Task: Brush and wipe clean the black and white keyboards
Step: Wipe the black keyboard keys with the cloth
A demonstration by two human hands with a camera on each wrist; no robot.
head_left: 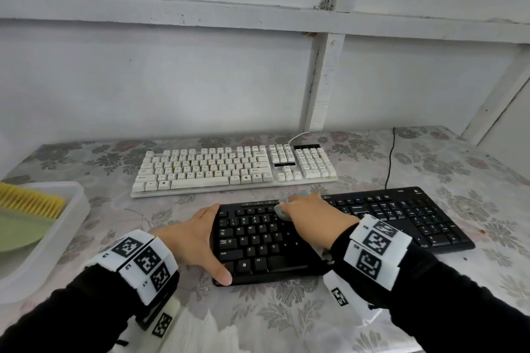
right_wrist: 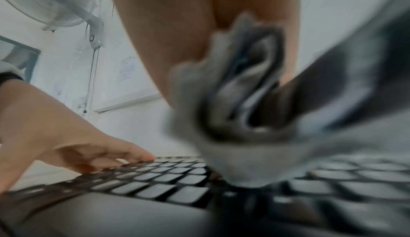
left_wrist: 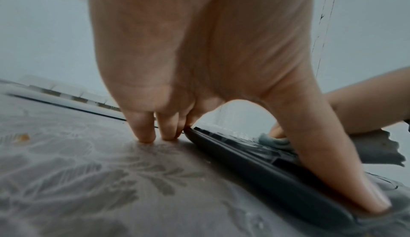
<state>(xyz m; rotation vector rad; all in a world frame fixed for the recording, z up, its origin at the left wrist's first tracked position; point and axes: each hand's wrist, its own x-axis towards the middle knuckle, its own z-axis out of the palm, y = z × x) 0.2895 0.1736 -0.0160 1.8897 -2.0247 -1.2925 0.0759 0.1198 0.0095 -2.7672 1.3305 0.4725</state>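
The black keyboard (head_left: 258, 241) lies at the front of the table, the white keyboard (head_left: 229, 169) behind it. My left hand (head_left: 195, 238) braces the black keyboard's left end. Its thumb (left_wrist: 321, 153) lies on the front corner and its fingers (left_wrist: 144, 128) touch the table at the back corner. My right hand (head_left: 309, 215) grips a bunched grey cloth (head_left: 282, 209) and presses it on the upper key rows left of centre. In the right wrist view the cloth (right_wrist: 233, 118) is blurred above the keys (right_wrist: 166, 179). The keys under the right hand are hidden.
A clear plastic tub (head_left: 71, 209) at the left edge holds a yellow-bristled brush (head_left: 31, 200) and a green flat piece (head_left: 20, 232). A black cable (head_left: 390, 157) runs back to the wall. A floral cover (head_left: 286, 309) lies on the table.
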